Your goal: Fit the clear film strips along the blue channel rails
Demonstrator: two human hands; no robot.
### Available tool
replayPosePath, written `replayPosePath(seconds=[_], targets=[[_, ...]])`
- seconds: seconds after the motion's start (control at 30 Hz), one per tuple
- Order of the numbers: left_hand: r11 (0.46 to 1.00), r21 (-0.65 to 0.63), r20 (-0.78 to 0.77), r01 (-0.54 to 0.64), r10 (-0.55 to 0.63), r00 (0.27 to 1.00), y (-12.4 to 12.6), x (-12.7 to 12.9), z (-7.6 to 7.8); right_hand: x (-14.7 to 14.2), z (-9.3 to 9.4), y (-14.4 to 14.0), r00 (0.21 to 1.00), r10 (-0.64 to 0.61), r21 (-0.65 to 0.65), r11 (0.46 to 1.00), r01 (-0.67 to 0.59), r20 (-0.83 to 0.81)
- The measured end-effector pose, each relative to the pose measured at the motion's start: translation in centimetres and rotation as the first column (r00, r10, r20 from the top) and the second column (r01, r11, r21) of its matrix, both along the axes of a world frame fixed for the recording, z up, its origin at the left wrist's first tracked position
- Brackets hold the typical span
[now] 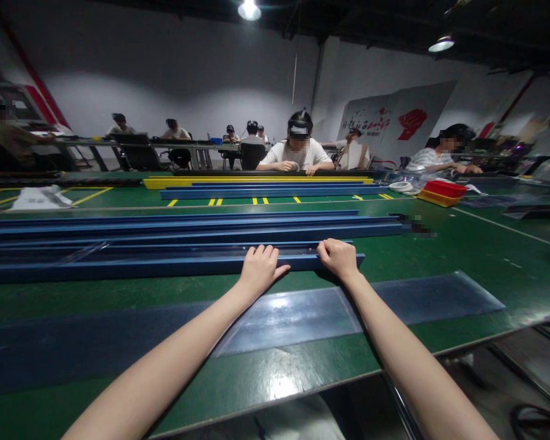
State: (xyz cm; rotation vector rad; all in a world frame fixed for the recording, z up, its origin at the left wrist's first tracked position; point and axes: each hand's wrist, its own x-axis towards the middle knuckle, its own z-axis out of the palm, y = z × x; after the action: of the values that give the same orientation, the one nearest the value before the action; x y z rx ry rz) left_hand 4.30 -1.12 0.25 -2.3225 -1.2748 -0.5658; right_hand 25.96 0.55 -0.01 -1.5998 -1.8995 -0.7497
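A long blue channel-shaped strip (187,265) lies across the table in front of me, its trough facing up, with clear film visible inside. My left hand (260,269) is closed over its near wall, fingers hooked into the trough and thumb stretched to the right along the front. Close to the strip's right end, my right hand (339,256) is curled tightly over the same wall; what its fingertips touch is hidden. Nearer to me, a flat sheet of clear plastic film (297,315) lies under my forearms.
More blue strips (302,231) lie parallel just behind. Farther back are a yellow strip (256,181), red and yellow trays (442,192) and white paper (39,198) on the green table (486,256). A co-worker (297,150) sits opposite; the table's front edge runs below my arms.
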Motion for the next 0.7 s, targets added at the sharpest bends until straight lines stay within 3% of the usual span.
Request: replayPosePath(seconds=[0.3, 0.57, 0.7], targets=[[0.997, 0.063, -0.006, 0.043, -0.043, 0.999, 0.3, -0.2, -0.5, 0.1, 0.0, 0.1, 1.000, 0.002, 0.011, 1.000, -0.002, -0.025], [0.994, 0.084, -0.008, 0.068, -0.067, 0.998, 0.4, -0.2, -0.7, -0.2, 1.1, -0.4, 0.992, -0.117, -0.192, 0.976, 0.106, -0.044], [0.993, 0.091, -0.001, 0.073, -0.073, 0.997, 0.4, -0.2, -0.7, -0.4, 1.8, -0.8, 0.995, -0.101, -0.268, 0.959, 0.095, -0.007]])
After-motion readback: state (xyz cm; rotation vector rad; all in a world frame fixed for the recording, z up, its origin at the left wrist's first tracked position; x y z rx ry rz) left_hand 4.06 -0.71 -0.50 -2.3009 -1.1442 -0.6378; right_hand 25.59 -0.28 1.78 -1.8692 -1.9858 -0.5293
